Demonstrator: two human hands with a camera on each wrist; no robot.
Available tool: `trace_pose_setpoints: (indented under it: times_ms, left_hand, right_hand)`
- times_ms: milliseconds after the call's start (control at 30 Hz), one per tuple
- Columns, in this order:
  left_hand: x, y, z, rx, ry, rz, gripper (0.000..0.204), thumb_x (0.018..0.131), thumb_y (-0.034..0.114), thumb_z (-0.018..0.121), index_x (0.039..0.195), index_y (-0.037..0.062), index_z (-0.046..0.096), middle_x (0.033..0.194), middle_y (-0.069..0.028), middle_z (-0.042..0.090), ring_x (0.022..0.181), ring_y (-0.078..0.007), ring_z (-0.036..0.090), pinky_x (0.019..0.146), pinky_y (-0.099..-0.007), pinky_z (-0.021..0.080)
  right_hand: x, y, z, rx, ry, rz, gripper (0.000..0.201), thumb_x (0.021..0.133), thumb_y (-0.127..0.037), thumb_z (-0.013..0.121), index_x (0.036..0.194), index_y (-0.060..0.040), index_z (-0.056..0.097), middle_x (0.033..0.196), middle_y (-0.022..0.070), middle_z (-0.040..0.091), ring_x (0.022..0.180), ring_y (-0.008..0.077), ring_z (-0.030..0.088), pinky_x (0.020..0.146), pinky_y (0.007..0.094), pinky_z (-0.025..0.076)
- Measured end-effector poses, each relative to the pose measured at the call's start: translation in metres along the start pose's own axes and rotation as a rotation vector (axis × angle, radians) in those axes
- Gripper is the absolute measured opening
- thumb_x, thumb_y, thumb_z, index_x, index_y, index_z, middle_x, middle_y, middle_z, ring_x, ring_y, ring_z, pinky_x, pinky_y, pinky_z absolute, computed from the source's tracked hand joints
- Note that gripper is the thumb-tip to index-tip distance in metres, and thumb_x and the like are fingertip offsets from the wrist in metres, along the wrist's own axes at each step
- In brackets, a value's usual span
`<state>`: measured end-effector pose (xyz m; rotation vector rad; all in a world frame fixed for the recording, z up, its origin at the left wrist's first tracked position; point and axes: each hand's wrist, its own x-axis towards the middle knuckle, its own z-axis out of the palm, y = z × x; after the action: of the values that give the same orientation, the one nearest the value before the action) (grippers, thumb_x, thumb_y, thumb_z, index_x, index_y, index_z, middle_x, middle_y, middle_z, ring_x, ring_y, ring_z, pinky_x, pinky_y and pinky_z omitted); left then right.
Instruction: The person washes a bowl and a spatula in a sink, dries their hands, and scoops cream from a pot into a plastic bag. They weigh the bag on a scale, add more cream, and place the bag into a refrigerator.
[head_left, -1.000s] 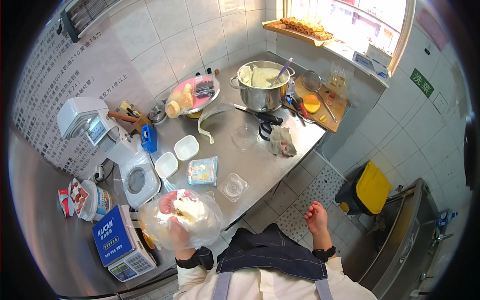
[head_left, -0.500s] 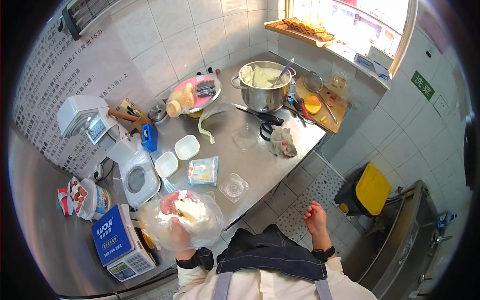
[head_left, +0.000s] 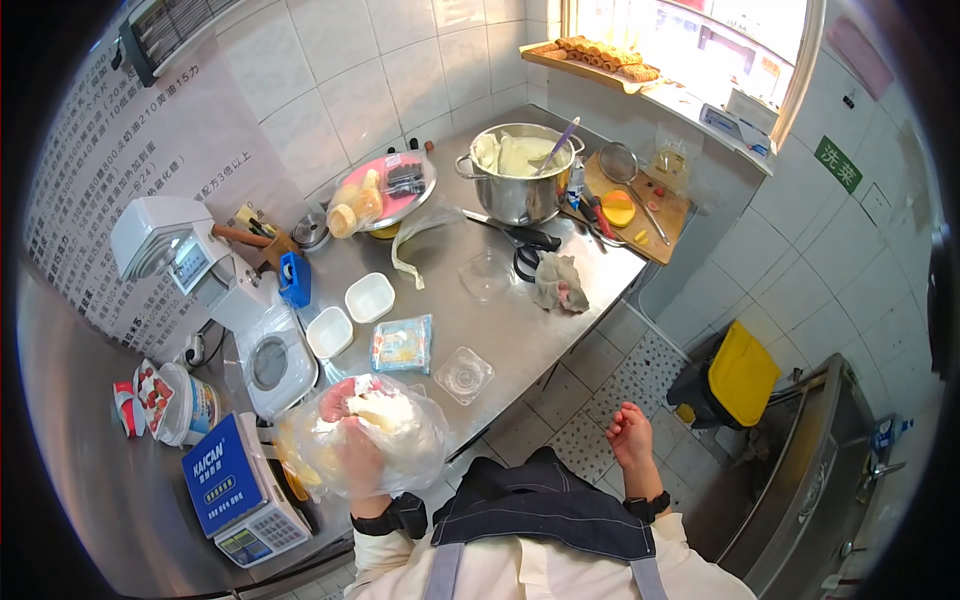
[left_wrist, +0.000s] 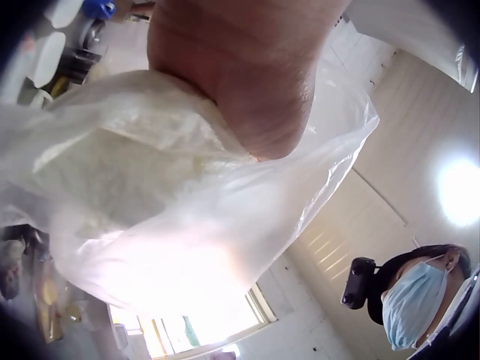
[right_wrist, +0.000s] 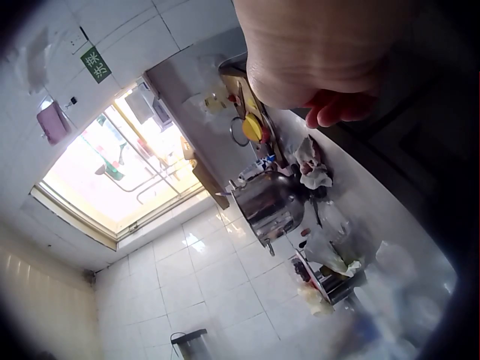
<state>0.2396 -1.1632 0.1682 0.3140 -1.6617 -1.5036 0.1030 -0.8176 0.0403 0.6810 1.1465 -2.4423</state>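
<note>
1. Your left hand (head_left: 358, 458) is curled round the clear plastic bag (head_left: 412, 448) of white cream (head_left: 385, 415), above the steel table's (head_left: 515, 350) near edge; the bag bunches around that hand, round, with no clear long axis.
2. Your right hand (head_left: 631, 440) is loosely curled, holding nothing, well apart to the bag's right; the left is nearer.
3. The clear plastic container (head_left: 464, 376) lies just beyond the bag, to its right.
4. Film blurs your left fingers; glare washes out the bag in the left wrist view; its bottom is hard to make out.

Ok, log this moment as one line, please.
left hand: holds clear plastic bag with white creamy filling | right hand: holds nothing visible | silver two-handled pot: on shiny metal table
</note>
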Motion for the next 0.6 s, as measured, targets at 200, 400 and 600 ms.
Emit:
trace_pose_setpoints:
  times_ms: [200,400,600]
  left_hand:
    - [-0.001,0.007,0.007,-0.025,0.025,-0.031,0.059,0.079,0.050,0.057,0.112,0.0036,0.043,0.099,-0.0084,0.053,0.091,-0.0179,0.054,0.080,-0.0300,0.045]
    - [0.000,0.007,0.006,-0.075,0.000,-0.016,0.055,0.082,0.046,0.054,0.114,0.0026,0.042,0.104,-0.0097,0.052,0.094,-0.0183,0.053,0.082,-0.0314,0.044]
    - [0.007,0.007,0.004,-0.124,-0.025,0.004,0.051,0.084,0.041,0.050,0.115,0.0016,0.042,0.108,-0.0110,0.050,0.098,-0.0188,0.052,0.084,-0.0328,0.043]
  right_hand:
    - [0.000,0.001,-0.001,0.004,0.000,-0.003,0.013,0.083,-0.009,0.045,0.095,-0.0126,0.044,0.066,0.0012,0.049,0.052,0.0128,0.043,0.048,0.0280,0.037]
    - [0.001,0.002,-0.001,0.004,-0.003,0.003,0.013,0.082,-0.009,0.045,0.095,-0.0124,0.044,0.066,0.0012,0.049,0.052,0.0130,0.043,0.048,0.0279,0.037]
    - [0.002,0.003,-0.002,-0.002,0.000,0.001,0.013,0.082,-0.009,0.045,0.094,-0.0123,0.044,0.066,0.0010,0.048,0.051,0.0128,0.043,0.048,0.0278,0.037]
